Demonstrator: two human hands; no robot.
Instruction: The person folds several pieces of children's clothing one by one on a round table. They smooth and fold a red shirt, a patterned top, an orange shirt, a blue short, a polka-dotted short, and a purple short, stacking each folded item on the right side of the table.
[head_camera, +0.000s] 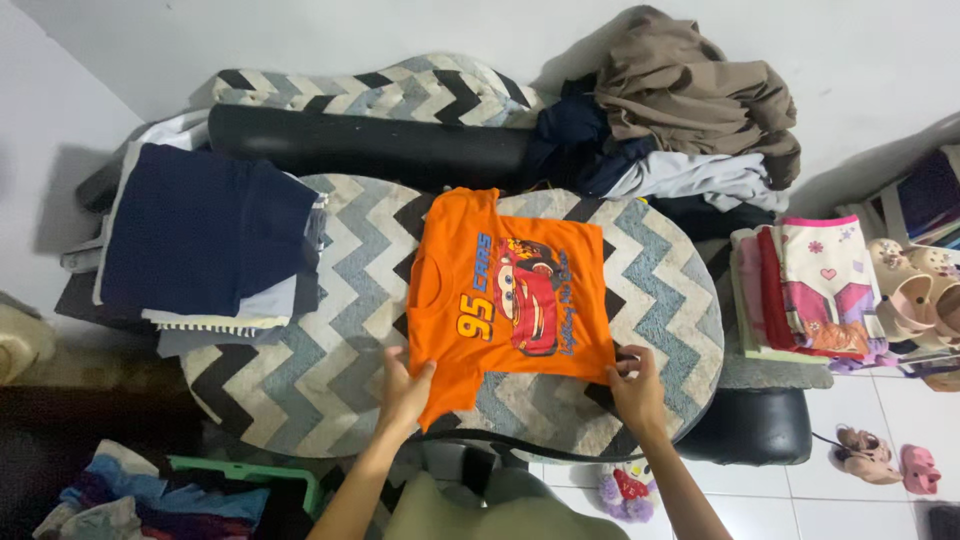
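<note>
Head view, one item in hand: one orange child's T-shirt (505, 300), laid flat and face up across a round cushioned seat (660, 300) covered in grey, white and black zigzag fabric. Two hands at the shirt's near edge: the left hand (405, 390) grips the sleeve at the lower left corner, fingers closed over the cloth; the right hand (635, 385) pinches the hem at the lower right corner. Folded clothes, two stacks: one navy-topped stack (205, 240) on the seat's left side, one pink and patterned stack (810, 290) on a ledge to the right. Unfolded clothes, one heap (680, 110), brown and grey, against the white wall beyond the seat. One black roll-shaped bolster (370, 145) along the seat's far side, with a zigzag backrest (380, 90) behind it. Floor: white tile at right, carrying two small pink sandals (885, 462). One green crate (250, 480) of mixed clothes at lower left. Shirt detail: short sleeves, round neck toward the left, a red cartoon car printed on the chest, yellow numerals beside it.
</note>
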